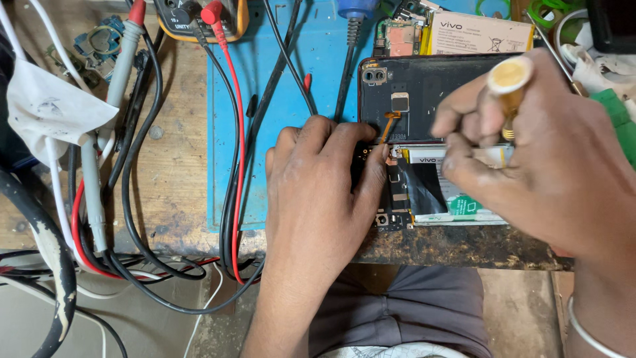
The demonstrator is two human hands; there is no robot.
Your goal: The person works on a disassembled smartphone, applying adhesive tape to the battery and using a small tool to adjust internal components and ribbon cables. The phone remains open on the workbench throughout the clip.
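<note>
An opened smartphone [430, 192] lies at the bench's front edge, its circuit board and white battery exposed. Its black back cover [424, 86] is folded up behind it, joined by an orange flex cable [387, 124]. My left hand [318, 192] presses down on the phone's left end, fingers over the board. My right hand [550, 166] is closed around a screwdriver with a yellow-capped handle [510, 76], held upright above the battery area. The tip is hidden by my fingers.
A blue work mat [285, 59] covers the wooden bench [175, 159]. Red, black and white cables [232, 166] trail down the left. A yellow multimeter [199, 20] sits at the back, a spare battery [477, 33] and board behind the cover.
</note>
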